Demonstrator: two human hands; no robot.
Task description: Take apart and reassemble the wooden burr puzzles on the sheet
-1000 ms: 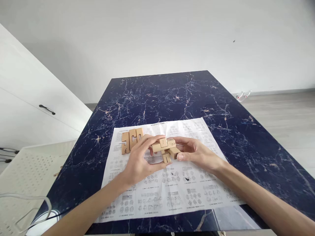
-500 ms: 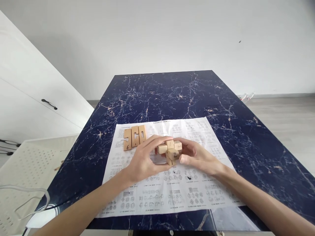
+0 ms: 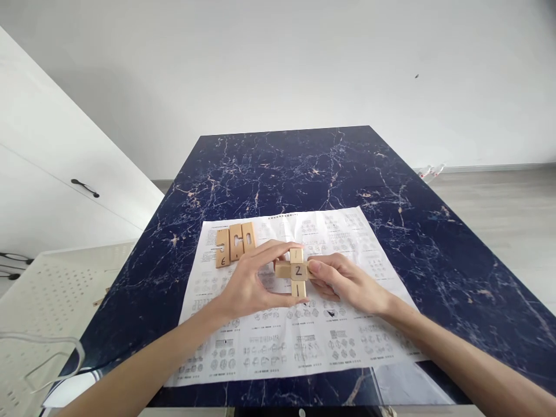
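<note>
Both hands busy, over the printed sheet (image 3: 260, 350) on the dark veined table (image 3: 278, 168). Wooden block cluster (image 3: 298, 271) sits between them: square-ended bars crossing, a "2" on the end facing me, stroke-like "1" marks on the ends above and below it.

My left hand (image 3: 249, 284) grasps it, fingers over the far end, thumb under the near end. My right hand (image 3: 351, 284) pinches the bar that juts toward it, thumb on the near side; the fingertips behind are hidden, so I can't tell how they bear.

Just beyond my left knuckles, three flat pieces lie side by side on the sheet: a notched piece (image 3: 224, 237) with a mark like "E" or "3", a middle piece (image 3: 233, 234) with a shaped cutout, a slotted piece (image 3: 247, 227). Neither hand grips these.

Step in hand, as I judge it: handling the crossed bars, left bracing, right working the side bar. Any shift of that bar calls for a firm left hold top and bottom and a straight, light touch from the right; a skewed push could bind the joint or loosen the bars.
</note>
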